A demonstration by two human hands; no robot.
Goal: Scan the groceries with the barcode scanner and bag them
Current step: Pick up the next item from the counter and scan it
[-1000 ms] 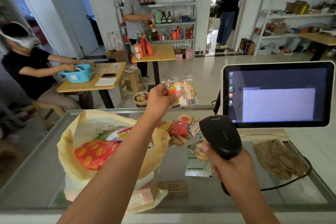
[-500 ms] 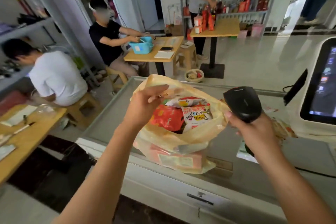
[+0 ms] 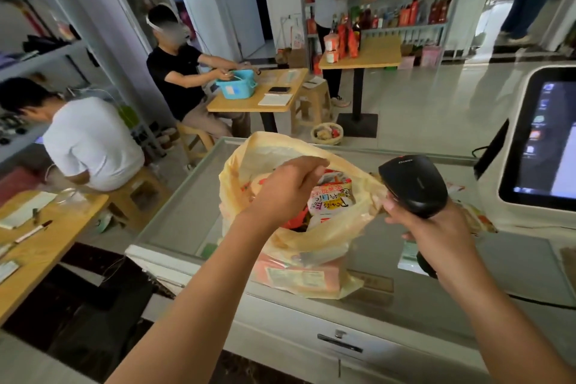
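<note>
Left hand (image 3: 286,193) now further over yellow bag (image 3: 311,243), its grip unclear; right hand (image 3: 436,227) tight around scanner (image 3: 414,184); "Donuts" packet (image 3: 330,203) inside

1. I see the yellow plastic bag (image 3: 311,240) standing on the counter (image 3: 193,206), its mouth wide open and stuffed with snack packets.
2. A pink-and-white packet (image 3: 332,201) lies topmost inside, printed face up.
3. The black barcode scanner (image 3: 414,185) sits in my right hand (image 3: 436,227), just beside the bag's right rim.
</note>
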